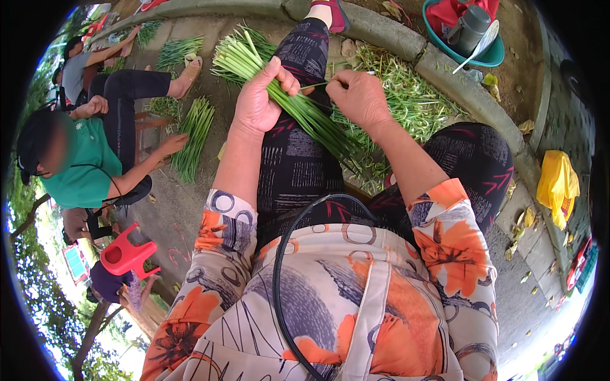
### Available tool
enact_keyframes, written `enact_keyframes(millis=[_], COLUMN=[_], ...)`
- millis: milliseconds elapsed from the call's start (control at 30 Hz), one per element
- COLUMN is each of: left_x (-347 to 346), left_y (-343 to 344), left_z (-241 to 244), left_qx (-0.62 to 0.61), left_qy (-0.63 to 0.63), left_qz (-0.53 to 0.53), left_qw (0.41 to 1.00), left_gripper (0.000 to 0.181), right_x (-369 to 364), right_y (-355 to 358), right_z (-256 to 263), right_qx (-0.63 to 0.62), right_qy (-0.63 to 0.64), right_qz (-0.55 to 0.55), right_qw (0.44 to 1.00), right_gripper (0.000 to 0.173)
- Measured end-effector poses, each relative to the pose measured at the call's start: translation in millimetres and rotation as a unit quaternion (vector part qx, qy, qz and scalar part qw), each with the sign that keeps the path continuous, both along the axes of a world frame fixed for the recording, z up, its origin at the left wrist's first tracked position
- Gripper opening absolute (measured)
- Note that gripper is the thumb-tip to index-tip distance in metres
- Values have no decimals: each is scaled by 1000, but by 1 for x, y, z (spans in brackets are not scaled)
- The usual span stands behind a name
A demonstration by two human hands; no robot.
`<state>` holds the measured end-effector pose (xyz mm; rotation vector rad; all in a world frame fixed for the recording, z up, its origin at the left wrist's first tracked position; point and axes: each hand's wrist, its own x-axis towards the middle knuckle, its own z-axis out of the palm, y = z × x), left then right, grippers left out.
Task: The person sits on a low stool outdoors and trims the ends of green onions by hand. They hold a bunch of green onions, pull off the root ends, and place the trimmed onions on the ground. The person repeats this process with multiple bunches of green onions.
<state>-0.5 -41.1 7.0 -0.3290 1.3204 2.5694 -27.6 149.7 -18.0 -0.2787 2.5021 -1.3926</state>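
A thick bundle of long green stalks, apparently garlic chives (312, 115), lies slantwise across my left hand (261, 97). That hand grips it near the middle, with the pale cut-looking ends pointing up-left and the dark green leaf tips down-right over my thigh. Between the thumb and curled fingers of my right hand (358, 95) is the end of a thin green strand (315, 86), stretched from the bundle. Where the strand meets the bundle is partly hidden behind my left fingers. More green stalks (259, 44) lie on the ground beyond the bundle.
Loose green and straw-coloured trimmings (414, 97) cover the ground right of my hands, along a concrete curb (441, 66). A teal basin (496, 50) holds a flask (472, 31). A seated person (78, 157) at left reaches to another bundle (195, 138). A yellow bag (557, 185) lies far right.
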Motion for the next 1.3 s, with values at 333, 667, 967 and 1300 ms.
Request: enact_keyframes(millis=[333, 667, 967, 1300], left_x=[-3, -2, 14, 15], left_y=[34, -24, -63, -61], left_z=[-3, 8, -31, -38], left_qx=[-40, 229, 362, 350], left_qy=[27, -20, -52, -27], left_qz=[22, 260, 316, 352], left_qw=[999, 938, 875, 868], left_gripper=[39, 24, 33, 45], right_x=[-16, -37, -32, -28], right_y=[9, 64, 71, 61], right_z=[-34, -28, -39, -39], right_qx=[-142, -271, -235, -250], right_qy=[-165, -210, -230, -243], right_qz=[-131, -283, -239, -185], right_qw=[967, 896, 914, 919], right_gripper=[24, 31, 23, 15])
